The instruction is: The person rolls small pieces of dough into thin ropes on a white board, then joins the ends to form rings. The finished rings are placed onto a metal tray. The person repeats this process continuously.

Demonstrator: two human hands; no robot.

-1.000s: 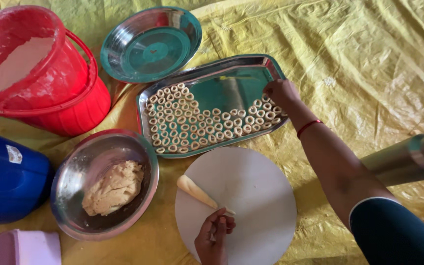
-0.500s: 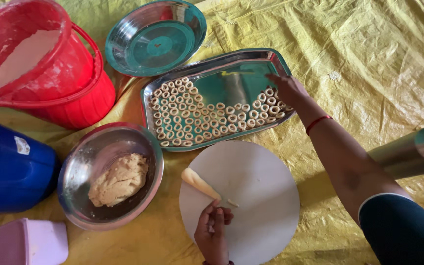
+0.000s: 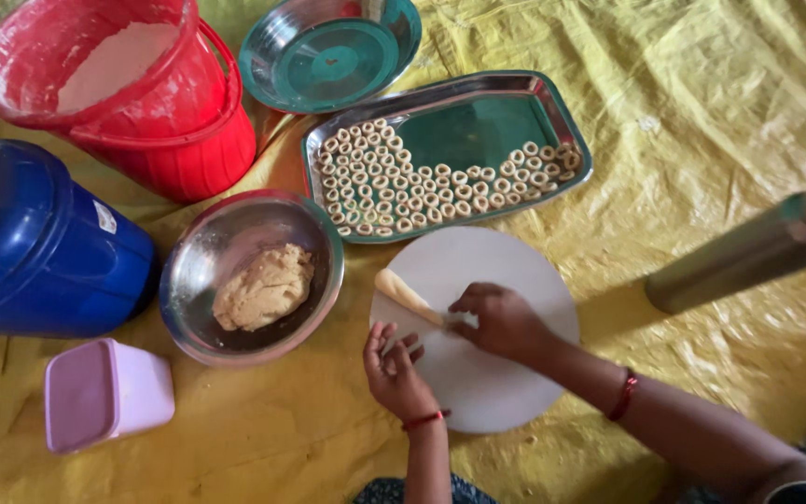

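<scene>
1. Pale dough, a short roll (image 3: 405,296), lies on the round white board (image 3: 515,271), its near end under the right hand (image 3: 501,320).
2. The right hand lies palm down, fingers curled over the roll's end.
3. The left hand (image 3: 396,370) rests at the board's near-left edge, fingers loosely spread, holding nothing.
4. The right forearm runs off the board's lower right; whether the fingertips pinch the dough is hidden.
</scene>
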